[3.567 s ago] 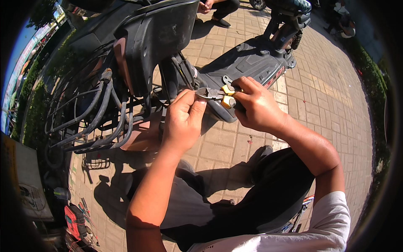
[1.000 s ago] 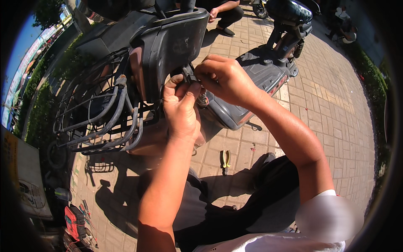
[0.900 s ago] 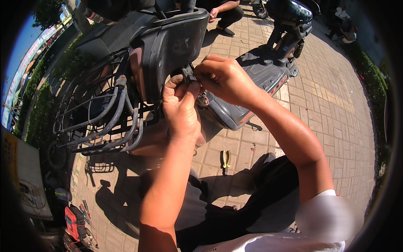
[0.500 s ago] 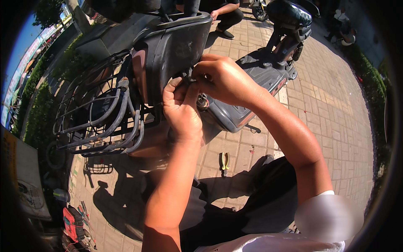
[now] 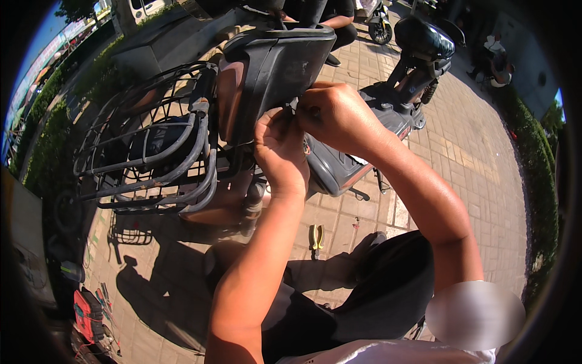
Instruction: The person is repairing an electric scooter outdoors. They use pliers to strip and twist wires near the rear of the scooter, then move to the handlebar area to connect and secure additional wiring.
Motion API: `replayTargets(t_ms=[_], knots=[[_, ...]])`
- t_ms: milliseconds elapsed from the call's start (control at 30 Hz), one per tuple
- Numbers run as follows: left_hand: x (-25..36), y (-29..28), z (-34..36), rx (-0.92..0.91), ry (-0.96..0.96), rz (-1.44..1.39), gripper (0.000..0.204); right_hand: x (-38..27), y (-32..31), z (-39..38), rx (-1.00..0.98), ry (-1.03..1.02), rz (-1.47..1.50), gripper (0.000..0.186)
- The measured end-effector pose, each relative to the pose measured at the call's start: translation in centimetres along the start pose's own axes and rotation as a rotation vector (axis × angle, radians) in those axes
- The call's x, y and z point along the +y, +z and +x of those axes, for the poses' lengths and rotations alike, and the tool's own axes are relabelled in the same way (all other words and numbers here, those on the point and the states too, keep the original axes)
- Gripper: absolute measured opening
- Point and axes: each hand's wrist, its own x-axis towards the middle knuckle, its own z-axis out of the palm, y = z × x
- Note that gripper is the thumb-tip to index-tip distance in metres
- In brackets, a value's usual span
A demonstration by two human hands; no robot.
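Note:
My left hand (image 5: 279, 148) is palm up with fingers curled, beneath the lower edge of the scooter's dark plastic front panel (image 5: 276, 64). Just to its right, my right hand (image 5: 336, 115) is pinched, fingertips meeting the left ones at some small dark part; what exactly they grip is hidden. Below and right of them is the black footboard (image 5: 339, 173). A black metal wire basket (image 5: 199, 106) is attached left of the panel. Pliers with yellow-and-black handles (image 5: 316, 239) lie on the paving by my legs.
A red-and-black case (image 5: 88, 312) with tools and wires lies at lower left. Behind the panel a person in dark clothing (image 5: 339, 33) crouches. The scooter's seat (image 5: 424, 39) is at upper right, another two-wheeler (image 5: 381, 30) beyond it. A hedge (image 5: 539, 170) borders the pavement.
The pliers were in my right hand and now lie on the paving. My hands have moved up to under the panel. The view has shifted slightly, with the scooter farther right.

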Motion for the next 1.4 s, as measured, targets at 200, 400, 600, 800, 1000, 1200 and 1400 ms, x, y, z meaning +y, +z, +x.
replayTargets(t_ms=[200,400,600,800,1000,1200,1400], knots=[[0.6,0.0,-0.2,-0.045,0.023,0.021,0.031,-1.0,0.8,-0.1,0.047,0.186,0.051,0.014],[0.9,0.4,-3.0,-0.038,-0.126,0.437,0.039,1.8,0.9,-2.2,0.187,0.162,0.091,0.015],[8.8,-3.6,-5.8,-0.253,-0.036,0.893,0.039,-0.9,3.4,0.2,0.255,0.044,0.091,0.018],[7.9,-3.9,-7.1,-0.54,-0.039,1.247,0.029,1.1,2.7,-1.3,0.247,0.072,-0.004,0.012],[12.7,-6.1,-6.5,-0.541,-0.421,1.21,0.022,0.9,2.2,-1.3,0.218,0.092,-0.021,0.013],[23.6,-10.1,-6.4,-0.578,-0.648,1.739,0.028,0.4,2.5,-0.9,0.239,0.083,0.03,0.015],[28.0,-10.7,-8.2,-0.404,-0.723,1.665,0.028,0.8,1.8,-1.6,0.223,0.077,0.015,0.015]])
